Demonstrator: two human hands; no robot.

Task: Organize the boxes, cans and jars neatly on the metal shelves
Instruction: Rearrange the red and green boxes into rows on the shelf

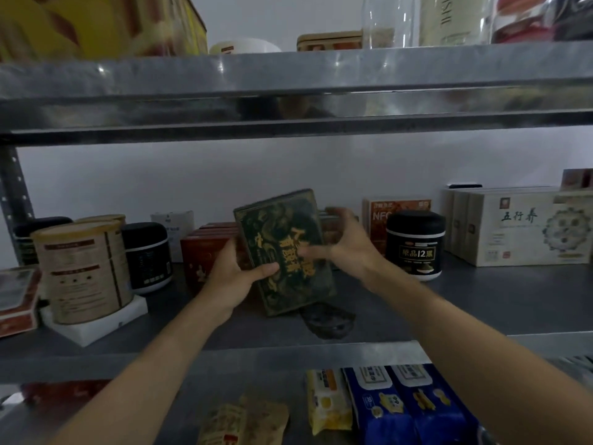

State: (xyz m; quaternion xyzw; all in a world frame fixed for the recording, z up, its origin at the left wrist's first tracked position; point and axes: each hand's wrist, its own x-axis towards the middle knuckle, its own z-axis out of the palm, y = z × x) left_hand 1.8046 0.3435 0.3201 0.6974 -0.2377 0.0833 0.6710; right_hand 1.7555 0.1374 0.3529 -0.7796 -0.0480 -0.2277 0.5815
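Note:
A dark green box with gold lettering [282,226] stands tilted on the middle metal shelf [481,303], its front facing me. My left hand [232,277] grips its lower left edge, thumb across the front. My right hand [346,245] holds its right side, thumb on the front and fingers curled behind. Red boxes [202,248] lie just behind and to the left. A tall beige can [83,271] stands on a white block at the left, with a black jar [147,255] beside it. Another black jar with a gold label [415,245] stands to the right.
A wide cream box [526,229] and an orange box [378,216] stand at the right rear. A dark lid-like thing [327,319] lies below the green box. The upper shelf [288,91] holds boxes and bottles; blue and yellow packets [401,403] lie on the shelf below.

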